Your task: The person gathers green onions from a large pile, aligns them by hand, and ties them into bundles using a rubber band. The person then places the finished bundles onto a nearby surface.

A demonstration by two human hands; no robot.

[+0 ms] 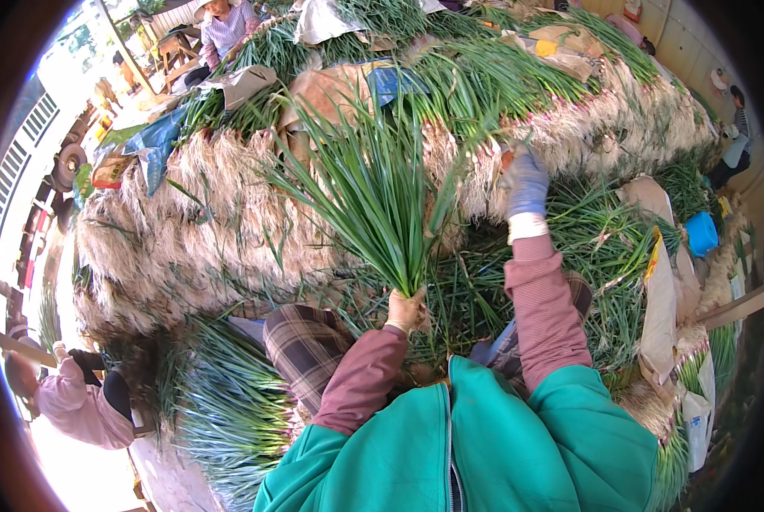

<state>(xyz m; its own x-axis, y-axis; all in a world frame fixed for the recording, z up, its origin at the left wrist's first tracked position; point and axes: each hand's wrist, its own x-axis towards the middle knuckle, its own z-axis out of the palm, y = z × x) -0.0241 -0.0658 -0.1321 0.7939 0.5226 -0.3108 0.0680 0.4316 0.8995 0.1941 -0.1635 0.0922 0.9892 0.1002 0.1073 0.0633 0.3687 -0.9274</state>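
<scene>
My left hand [407,310] is closed round the lower end of a bunch of green onions [382,198], whose leaves fan upward in front of me. Out to the right, my right hand [524,182] wears a bluish glove and is raised beside the hanging roots of the piled onions. Something small and orange shows by its fingertips, and some thin leaves lie near them; whether it grips them I cannot tell. Beyond both hands runs a long heap of green onions [196,205] with pale roots facing me. More green onions [235,409] lie in a stack at my left knee.
Loose green leaves [599,249] cover the ground between my legs and to the right. A blue plastic container [701,234] and pale sacks [658,307] are at the right. One person [81,403] sits at lower left, another [225,29] works behind the heap, and a third [737,141] is at far right.
</scene>
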